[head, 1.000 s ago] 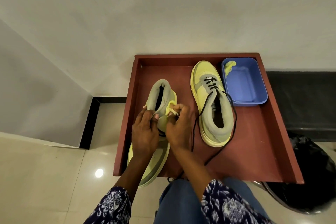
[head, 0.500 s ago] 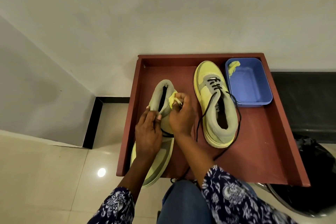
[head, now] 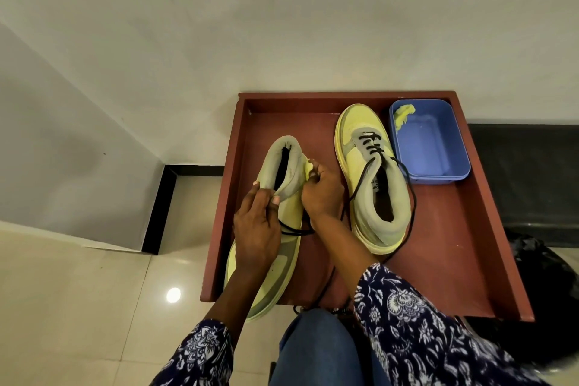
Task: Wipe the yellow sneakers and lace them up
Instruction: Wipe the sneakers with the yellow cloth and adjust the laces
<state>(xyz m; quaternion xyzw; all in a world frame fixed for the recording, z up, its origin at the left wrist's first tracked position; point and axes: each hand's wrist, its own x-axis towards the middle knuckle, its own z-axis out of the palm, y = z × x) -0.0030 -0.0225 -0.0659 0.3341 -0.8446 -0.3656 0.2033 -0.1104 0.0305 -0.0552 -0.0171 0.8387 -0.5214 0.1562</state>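
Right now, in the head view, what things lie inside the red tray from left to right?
Held sneaker with left hand and right hand on it → second sneaker, partly laced → blue tub with a yellow cloth.

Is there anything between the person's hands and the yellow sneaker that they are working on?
Nothing visible. The left hand already grips the grey collar of the tilted yellow sneaker; the right hand presses a small yellow cloth against its side.
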